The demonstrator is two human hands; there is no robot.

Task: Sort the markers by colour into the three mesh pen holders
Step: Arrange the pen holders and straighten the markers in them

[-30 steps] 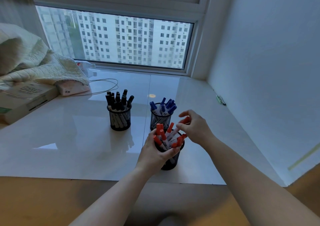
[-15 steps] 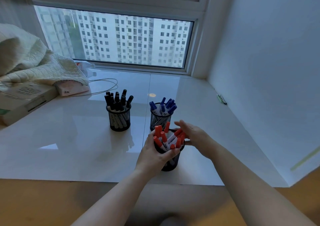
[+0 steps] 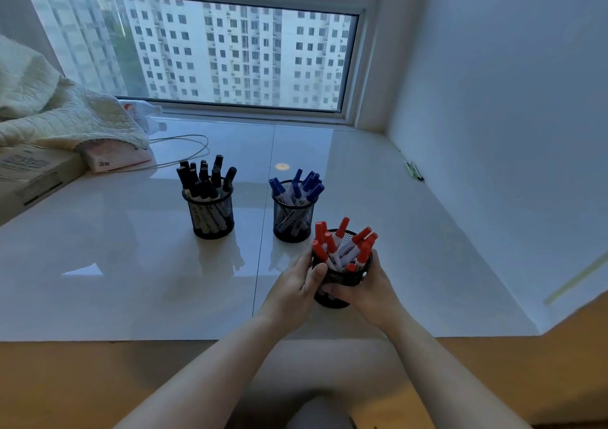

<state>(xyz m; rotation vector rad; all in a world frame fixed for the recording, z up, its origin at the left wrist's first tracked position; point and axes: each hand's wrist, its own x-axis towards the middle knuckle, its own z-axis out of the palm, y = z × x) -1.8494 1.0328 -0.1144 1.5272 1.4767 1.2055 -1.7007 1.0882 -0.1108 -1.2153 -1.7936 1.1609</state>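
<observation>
Both hands are wrapped around the nearest mesh holder (image 3: 332, 292), the one full of red markers (image 3: 342, 247): the left hand (image 3: 296, 288) grips its left side, thumb on the rim, and the right hand (image 3: 368, 292) cups its right side. It stands on the glossy white surface (image 3: 115, 264). Behind it stand the holder of blue markers (image 3: 292, 221) and, further left, the holder of black markers (image 3: 213, 216).
</observation>
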